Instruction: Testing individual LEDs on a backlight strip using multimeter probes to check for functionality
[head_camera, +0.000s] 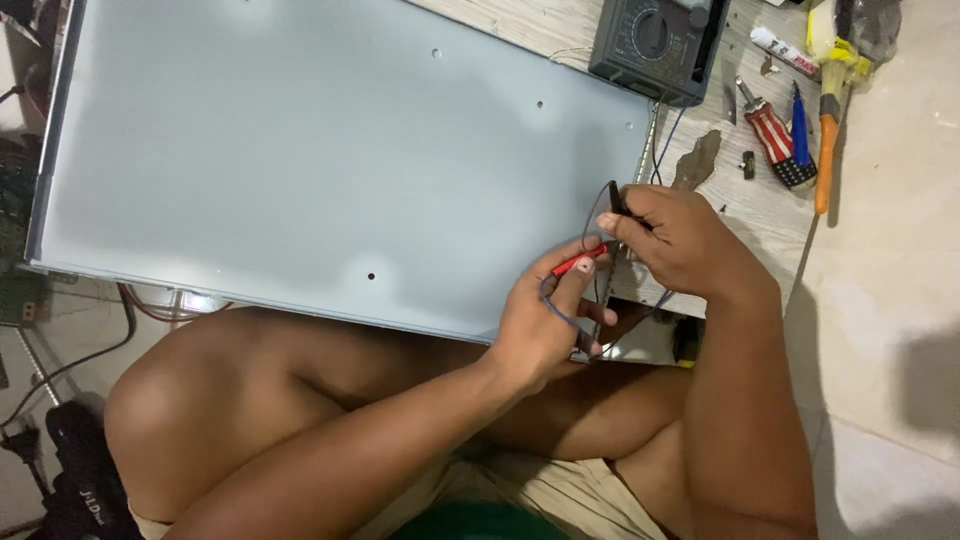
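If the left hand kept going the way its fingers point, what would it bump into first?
The left hand holds a red probe aimed up and right; it would most likely meet the right hand first, already almost touching it.

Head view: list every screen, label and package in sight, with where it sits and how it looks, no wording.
Multimeter: top centre-right on the wooden board, dark grey box with a round dial; its screen cannot be made out.
Tube: top right beside the tools, small, white with a red label.
Screwdriver: right of the panel, handle wrapped in red, white and blue stripes.
No packages show.
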